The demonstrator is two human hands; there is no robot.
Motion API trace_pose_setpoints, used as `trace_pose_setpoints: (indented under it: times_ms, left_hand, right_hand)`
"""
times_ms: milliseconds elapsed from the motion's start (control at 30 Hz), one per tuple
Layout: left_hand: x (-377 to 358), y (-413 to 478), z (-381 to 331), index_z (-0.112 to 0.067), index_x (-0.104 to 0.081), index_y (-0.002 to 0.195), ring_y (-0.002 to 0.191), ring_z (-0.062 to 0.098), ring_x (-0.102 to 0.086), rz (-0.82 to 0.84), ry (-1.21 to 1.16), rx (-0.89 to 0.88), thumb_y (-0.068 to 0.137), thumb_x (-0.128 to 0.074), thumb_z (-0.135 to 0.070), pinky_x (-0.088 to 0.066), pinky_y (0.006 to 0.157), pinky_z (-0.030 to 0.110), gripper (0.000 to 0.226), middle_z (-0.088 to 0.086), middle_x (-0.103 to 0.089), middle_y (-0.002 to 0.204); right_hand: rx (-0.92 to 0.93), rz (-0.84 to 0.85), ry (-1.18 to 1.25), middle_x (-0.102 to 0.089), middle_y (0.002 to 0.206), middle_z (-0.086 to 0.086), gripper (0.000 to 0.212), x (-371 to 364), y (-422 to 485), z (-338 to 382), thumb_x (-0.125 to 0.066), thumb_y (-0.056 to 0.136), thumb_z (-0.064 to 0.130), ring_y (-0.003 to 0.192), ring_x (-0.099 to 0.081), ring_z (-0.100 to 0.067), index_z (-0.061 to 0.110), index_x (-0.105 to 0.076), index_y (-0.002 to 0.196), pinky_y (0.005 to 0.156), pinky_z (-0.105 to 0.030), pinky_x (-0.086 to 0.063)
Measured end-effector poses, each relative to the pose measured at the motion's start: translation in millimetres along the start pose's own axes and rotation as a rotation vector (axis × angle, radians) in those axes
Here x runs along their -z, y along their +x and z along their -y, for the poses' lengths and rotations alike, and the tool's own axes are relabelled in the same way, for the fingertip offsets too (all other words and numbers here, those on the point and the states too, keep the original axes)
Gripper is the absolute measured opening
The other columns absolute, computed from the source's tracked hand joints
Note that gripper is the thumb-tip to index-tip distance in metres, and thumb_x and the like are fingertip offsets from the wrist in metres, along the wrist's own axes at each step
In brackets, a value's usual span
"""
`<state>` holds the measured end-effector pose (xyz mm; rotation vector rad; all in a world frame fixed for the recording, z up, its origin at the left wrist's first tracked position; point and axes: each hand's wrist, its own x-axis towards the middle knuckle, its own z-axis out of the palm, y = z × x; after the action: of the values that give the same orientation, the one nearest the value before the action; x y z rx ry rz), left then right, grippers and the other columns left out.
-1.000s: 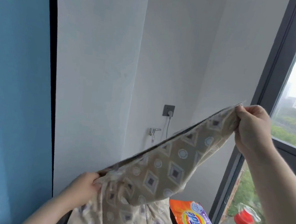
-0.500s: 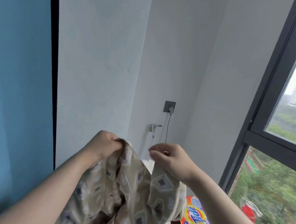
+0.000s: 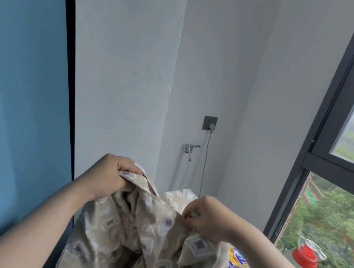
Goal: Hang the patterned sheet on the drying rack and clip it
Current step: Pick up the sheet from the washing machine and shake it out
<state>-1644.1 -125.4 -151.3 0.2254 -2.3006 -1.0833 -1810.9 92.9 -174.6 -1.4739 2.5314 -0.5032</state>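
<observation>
Grey walls [image 3: 124,64] met at a corner with a socket [image 3: 210,123] and tap [image 3: 192,149], window [image 3: 331,161] on my right. My left hand [image 3: 111,175] gripped the patterned sheet [image 3: 132,233] bunched before me; my right hand [image 3: 209,217] seemed to pinch its edge.

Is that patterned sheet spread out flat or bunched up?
Bunched: the patterned sheet hangs in crumpled folds, gripped by left hand and right hand.

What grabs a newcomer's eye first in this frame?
The beige patterned sheet, bunched low centre, gripped by the left hand at its top edge and pinched by the right hand. Behind, a wall socket above a tap in the corner. A red-capped bottle sits by the window, right.
</observation>
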Motion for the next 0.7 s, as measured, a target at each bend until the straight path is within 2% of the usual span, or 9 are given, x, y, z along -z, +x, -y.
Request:
trace_pose_setpoints:
  times_ms: [100, 200, 267, 333, 400, 467, 533, 600, 700]
  left_hand:
    - [16, -6, 24, -0.021, -0.080, 0.077, 0.082, 0.003, -0.071, -0.107, -0.004, 0.085, 0.069, -0.075, 0.014, -0.052, 0.076, 0.013, 0.036, -0.007, -0.076, 0.083]
    - [34, -16, 55, -0.027, -0.075, 0.067, 0.070, -0.006, -0.066, -0.213, 0.118, 0.134, 0.072, -0.073, 0.014, -0.045, 0.068, 0.004, 0.041, -0.016, -0.073, 0.073]
    - [35, -18, 69, -0.029, -0.069, 0.058, 0.063, -0.003, -0.062, -0.208, 0.241, 0.156, 0.072, -0.069, 0.016, -0.043, 0.062, 0.008, 0.048, -0.015, -0.069, 0.067]
    - [31, -16, 77, -0.030, -0.057, 0.056, 0.054, 0.007, -0.052, -0.221, 0.361, 0.174, 0.068, -0.062, 0.018, -0.037, 0.054, 0.018, 0.050, -0.006, -0.060, 0.055]
    - [29, -14, 81, -0.026, -0.044, 0.060, 0.051, 0.014, -0.034, -0.245, 0.426, 0.184, 0.067, -0.062, 0.015, -0.025, 0.048, 0.024, 0.045, -0.004, -0.041, 0.051]
    - [27, -15, 88, -0.022, -0.033, 0.061, 0.054, 0.014, -0.027, -0.230, 0.383, 0.203, 0.069, -0.077, 0.000, -0.021, 0.049, 0.025, 0.049, -0.004, -0.034, 0.055]
    - [21, -17, 90, -0.018, -0.038, 0.067, 0.055, 0.014, -0.034, -0.152, 0.319, 0.248, 0.069, -0.084, -0.016, -0.028, 0.052, 0.027, 0.046, -0.003, -0.043, 0.058]
    - [10, -17, 85, -0.021, -0.049, 0.078, 0.060, 0.016, -0.051, -0.038, 0.282, 0.292, 0.071, -0.083, -0.023, -0.038, 0.058, 0.031, 0.035, -0.001, -0.061, 0.067]
    - [-5, -23, 75, -0.032, -0.050, 0.086, 0.073, 0.010, -0.057, 0.098, 0.380, 0.264, 0.079, -0.075, -0.035, -0.045, 0.068, 0.029, 0.026, -0.007, -0.062, 0.081]
  right_hand:
    - [-0.068, -0.001, -0.227, -0.066, 0.077, 0.009, 0.024, 47, -14, -11, -0.076, 0.074, 0.047, 0.079, -0.064, -0.011, 0.032, -0.074, 0.093, 0.070, -0.023, -0.049]
    - [-0.183, -0.035, -0.344, -0.069, 0.079, 0.010, 0.026, 94, -28, -30, -0.079, 0.066, 0.054, 0.075, -0.064, -0.010, 0.038, -0.072, 0.084, 0.067, -0.025, -0.050]
    - [-0.204, -0.105, -0.327, -0.068, 0.081, 0.011, 0.027, 113, -33, -40, -0.081, 0.065, 0.053, 0.075, -0.063, -0.011, 0.036, -0.072, 0.085, 0.069, -0.029, -0.053]
    - [-0.153, -0.188, -0.324, -0.066, 0.084, 0.011, 0.031, 122, -32, -51, -0.084, 0.063, 0.050, 0.078, -0.063, -0.013, 0.033, -0.070, 0.086, 0.072, -0.033, -0.055]
    - [-0.102, -0.331, -0.173, -0.065, 0.076, 0.009, 0.025, 121, -33, -60, -0.087, 0.063, 0.039, 0.071, -0.060, -0.013, 0.026, -0.071, 0.077, 0.065, -0.024, -0.050]
    - [-0.137, -0.536, 0.036, -0.057, 0.061, 0.002, 0.022, 120, -30, -72, -0.086, 0.069, 0.026, 0.057, -0.049, -0.015, 0.013, -0.068, 0.070, 0.051, -0.022, -0.039]
    - [-0.204, -0.709, 0.159, -0.053, 0.057, -0.003, 0.031, 122, -25, -83, -0.079, 0.079, 0.028, 0.051, -0.045, -0.017, 0.003, -0.064, 0.071, 0.045, -0.026, -0.036]
    - [-0.297, -0.804, 0.250, -0.058, 0.058, -0.005, 0.040, 127, -22, -89, -0.069, 0.087, 0.037, 0.049, -0.050, -0.019, 0.001, -0.061, 0.071, 0.042, -0.023, -0.036]
    - [-0.421, -0.885, 0.492, -0.057, 0.063, -0.011, 0.047, 139, -15, -109, -0.061, 0.091, 0.046, 0.055, -0.050, -0.024, 0.003, -0.059, 0.073, 0.051, -0.030, -0.040]
